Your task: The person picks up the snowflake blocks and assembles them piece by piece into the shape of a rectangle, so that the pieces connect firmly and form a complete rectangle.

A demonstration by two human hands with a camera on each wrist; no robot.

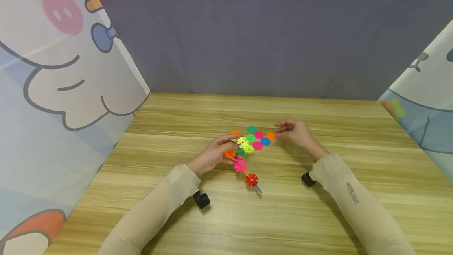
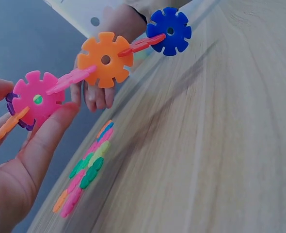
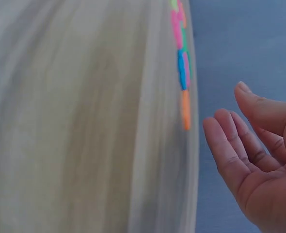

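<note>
My left hand (image 1: 212,156) pinches one end of a chain of notched plastic discs (image 1: 251,180), held above the table. In the left wrist view, thumb and fingers grip around a pink disc (image 2: 28,90) with a purple one behind it. From there the linked discs run through pink, an orange disc (image 2: 105,59) and red to a blue disc (image 2: 170,31) at the far end. Loose discs (image 1: 257,145) in several colours lie in a cluster beyond the left hand. Beside the cluster's orange disc (image 1: 270,136), my right hand (image 1: 296,132) holds nothing, its fingers loosely bent.
The wooden table (image 1: 283,215) ends at a dark grey panel (image 1: 247,34) at the back. Cartoon-printed cloths stand along the left (image 1: 81,82) and right sides. A black wrist-worn device (image 1: 201,200) hangs below the left sleeve, another (image 1: 308,179) below the right.
</note>
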